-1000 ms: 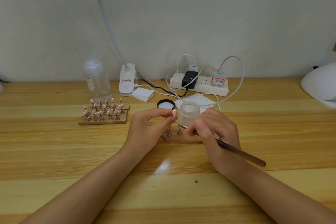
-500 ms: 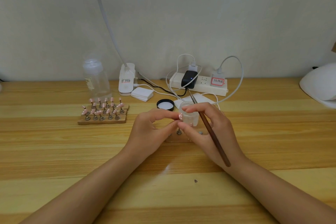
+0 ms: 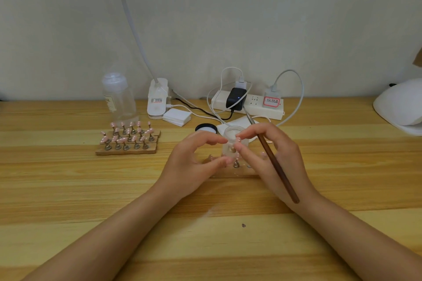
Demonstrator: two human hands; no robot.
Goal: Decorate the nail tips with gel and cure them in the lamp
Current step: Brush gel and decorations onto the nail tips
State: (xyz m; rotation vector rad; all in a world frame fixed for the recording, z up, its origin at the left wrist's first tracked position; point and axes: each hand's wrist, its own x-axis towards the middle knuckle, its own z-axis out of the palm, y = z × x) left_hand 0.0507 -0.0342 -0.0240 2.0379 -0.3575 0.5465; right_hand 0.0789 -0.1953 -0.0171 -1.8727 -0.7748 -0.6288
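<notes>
Right now I am seeing both hands meeting at table centre. My right hand is pinching a pink nail tip between thumb and forefinger while the brown brush is lying tucked across its fingers, bristle end pointing to 11 o'clock. My left hand is curling loosely just beside the tip; whether it is gripping anything I cannot tell. Behind the fingers a frosted jar is standing, its black lid at 10 o'clock from it. A rack of pink tips is sitting at 9 o'clock, the white lamp at 2 o'clock, well apart
</notes>
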